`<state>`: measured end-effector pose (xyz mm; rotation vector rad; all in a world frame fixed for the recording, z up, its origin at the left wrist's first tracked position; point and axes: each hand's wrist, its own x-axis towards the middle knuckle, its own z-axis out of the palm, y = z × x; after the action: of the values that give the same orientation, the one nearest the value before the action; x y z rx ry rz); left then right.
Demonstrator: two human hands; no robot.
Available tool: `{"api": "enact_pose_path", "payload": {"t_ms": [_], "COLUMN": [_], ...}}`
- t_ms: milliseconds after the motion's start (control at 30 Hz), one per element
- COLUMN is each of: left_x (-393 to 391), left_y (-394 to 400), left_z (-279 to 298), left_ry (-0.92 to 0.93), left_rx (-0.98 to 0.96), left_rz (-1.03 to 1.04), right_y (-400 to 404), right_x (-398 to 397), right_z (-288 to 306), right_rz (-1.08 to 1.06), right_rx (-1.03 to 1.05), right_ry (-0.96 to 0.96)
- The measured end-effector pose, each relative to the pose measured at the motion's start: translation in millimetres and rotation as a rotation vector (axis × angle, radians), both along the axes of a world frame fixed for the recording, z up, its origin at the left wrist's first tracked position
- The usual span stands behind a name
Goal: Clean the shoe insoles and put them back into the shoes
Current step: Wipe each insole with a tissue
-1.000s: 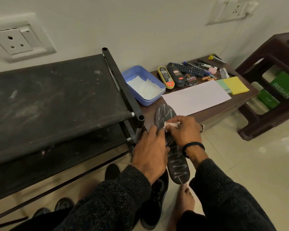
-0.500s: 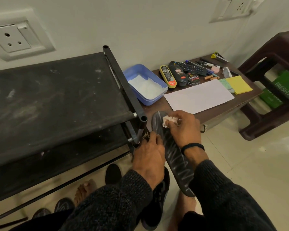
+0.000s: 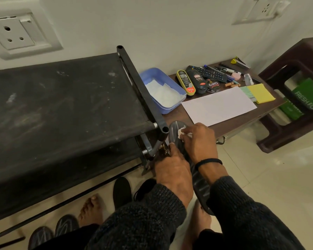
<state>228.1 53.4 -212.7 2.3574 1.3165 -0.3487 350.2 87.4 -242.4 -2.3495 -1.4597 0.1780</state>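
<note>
The insole [image 3: 199, 179] is gripped mid-length by the left hand [image 3: 172, 170], steadying it, while a tissue [image 3: 183, 131] is pinched by the right hand [image 3: 199, 141] against its 12 o'clock end for wiping.

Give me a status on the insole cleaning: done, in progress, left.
Done: nothing clearly; no insole shows back inside a shoe.
In hand: the left hand holds the insole while the right hand presses a tissue on its far end.
Left: finishing this wipe, then refitting it in the shoe below. Two more insoles lie on the floor near the bottom left; whether they are clean cannot be told.
</note>
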Motion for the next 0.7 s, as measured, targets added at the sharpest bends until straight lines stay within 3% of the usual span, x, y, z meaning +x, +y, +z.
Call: {"api": "enact_pose_path", "payload": {"t_ms": [233, 333, 533, 700], "left_x": [1.2, 1.1, 0.4, -13.4], "left_y": [8.0, 7.1, 9.7, 12.6], "left_z": [-2.7, -0.7, -4.1, -0.4], "left_ry": [0.017, 0.063, 0.170, 0.159], "left_rx": [-0.116, -0.119, -0.158, -0.171], "left_rz": [0.098, 0.040, -0.034, -0.118], "right_y": [-5.9, -8.4, 19.1, 4.6], "right_x": [-12.5, -12.0, 7.6, 4.2], "right_z": [5.6, 3.4, 4.0, 9.1], "right_rz": [0.127, 0.165, 0.014, 0.147], "right_rx": [-0.045, -0.041, -0.058, -0.168], "right_ry": [-0.030, -0.008, 0.030, -0.024]}}
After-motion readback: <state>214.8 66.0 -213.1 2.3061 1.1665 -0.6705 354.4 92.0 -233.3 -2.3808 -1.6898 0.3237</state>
